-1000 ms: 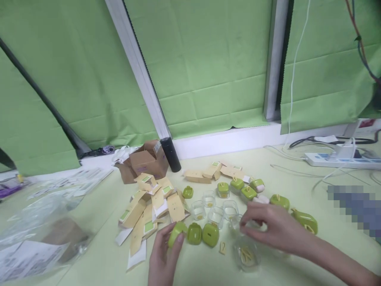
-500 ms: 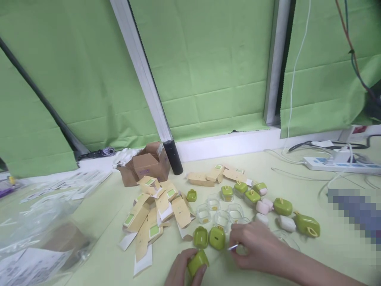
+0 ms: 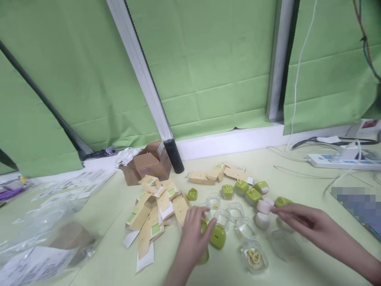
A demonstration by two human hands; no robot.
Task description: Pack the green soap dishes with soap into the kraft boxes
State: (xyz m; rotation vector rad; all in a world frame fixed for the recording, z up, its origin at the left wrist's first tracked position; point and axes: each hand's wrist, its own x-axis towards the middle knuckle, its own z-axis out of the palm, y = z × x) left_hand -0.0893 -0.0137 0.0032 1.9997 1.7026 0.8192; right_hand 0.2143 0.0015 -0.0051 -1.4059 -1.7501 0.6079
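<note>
My left hand (image 3: 193,237) reaches forward with its fingers spread over a green lid (image 3: 218,237) and toward a group of small clear cups (image 3: 235,211). Another green lid (image 3: 204,256) lies half hidden under its wrist. My right hand (image 3: 300,221) lies stretched out flat to the right. Its fingertips are beside the pale pink pieces (image 3: 263,206) and a green case (image 3: 281,201). Nothing shows in either hand. A clear cup with yellow rings (image 3: 253,257) stands in front, between the hands.
A heap of tan cards (image 3: 157,208), a brown cardboard box (image 3: 149,163) and a black cylinder (image 3: 174,155) sit behind to the left. A plastic bag (image 3: 44,238) lies far left. A power strip (image 3: 342,161) with cables is at the back right. Green cloth covers the wall.
My left hand has let go of the green lid it held and moved forward over the lids. My right hand has shifted right, from the cup with rings to the pink pieces.
</note>
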